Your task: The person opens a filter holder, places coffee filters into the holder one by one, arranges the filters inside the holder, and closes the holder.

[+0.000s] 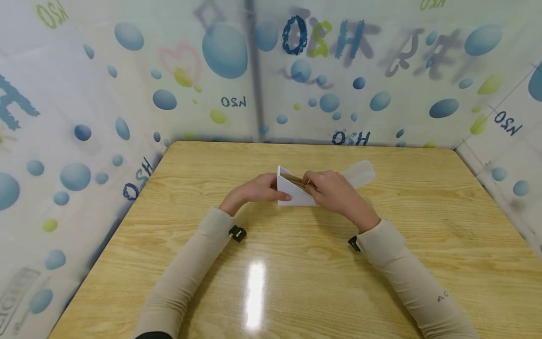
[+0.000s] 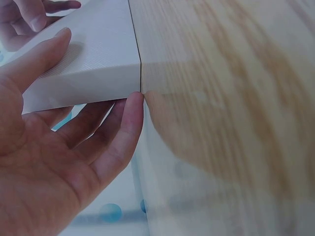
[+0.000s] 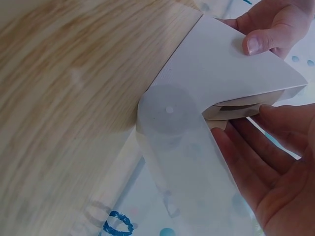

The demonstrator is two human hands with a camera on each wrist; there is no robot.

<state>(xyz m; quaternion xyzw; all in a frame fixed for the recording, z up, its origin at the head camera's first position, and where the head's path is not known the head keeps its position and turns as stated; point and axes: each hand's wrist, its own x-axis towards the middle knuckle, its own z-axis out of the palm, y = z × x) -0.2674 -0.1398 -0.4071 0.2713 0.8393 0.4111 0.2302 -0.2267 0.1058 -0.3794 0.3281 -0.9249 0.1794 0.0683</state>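
A white box [image 1: 295,197] with a slanted open top stands upright on the wooden table. Its translucent swing cover [image 1: 362,173] sticks out to the right, turned about a round pivot that shows in the right wrist view. My left hand [image 1: 261,188] grips the box's left end, thumb on the near face and fingers behind. Inside the opening sits a brown cardboard-like piece [image 3: 217,124]. At that opening my right hand [image 1: 333,190] pinches the brown piece between thumb and fingers. The piece's lower part is hidden inside the box.
The wooden table [image 1: 296,263] reaches back to a pale wall covering [image 1: 271,117] printed with blue and green dots. Side panels of the same print flank the table. Small black wrist mounts [image 1: 238,233] hang at both cuffs.
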